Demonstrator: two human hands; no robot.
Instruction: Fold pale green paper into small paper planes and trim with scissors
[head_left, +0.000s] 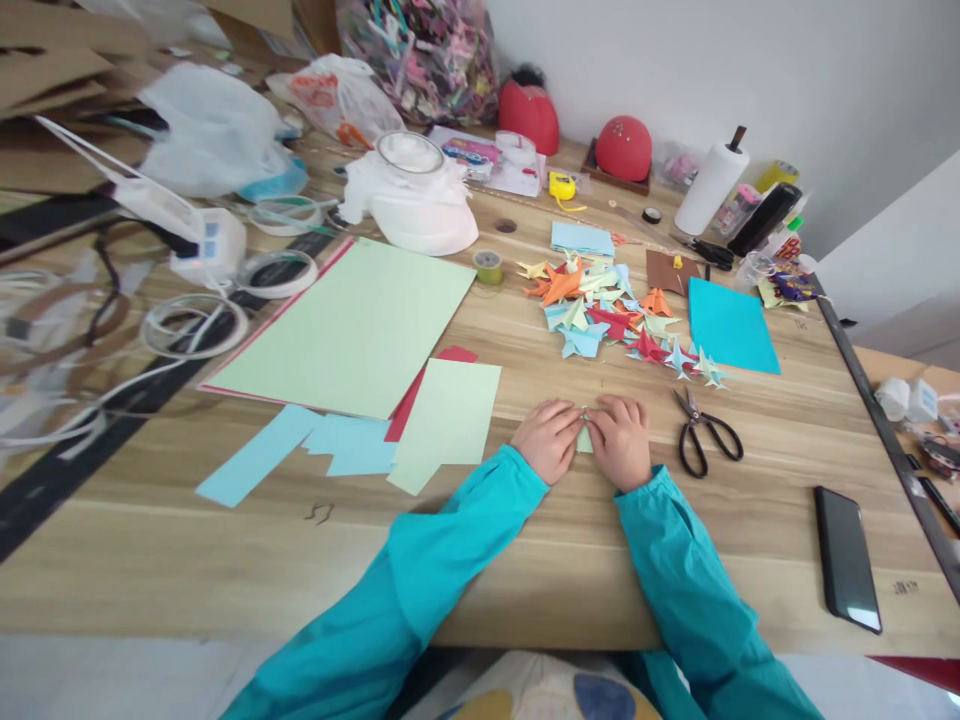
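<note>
Both hands meet over a small piece of pale green folded paper (585, 441) on the wooden table. My left hand (549, 437) presses its fingertips on the paper's top from the left. From the other side my right hand (621, 436) pinches the same spot, fingers curled. Much of the paper is hidden under the fingers. Black-handled scissors (705, 440) lie just right of my right hand, blades pointing away. Beyond the hands spreads a pile of folded paper planes (611, 318) in orange, red, blue and pale green.
Large pale green sheets (352, 325) lie to the left, with cut green paper (454, 410) and blue strips (259, 455) in front. A turquoise sheet (733, 325) is at the right, a phone (847, 555) near the right edge. Cables (199, 325) and plastic bags (214, 130) crowd the far left.
</note>
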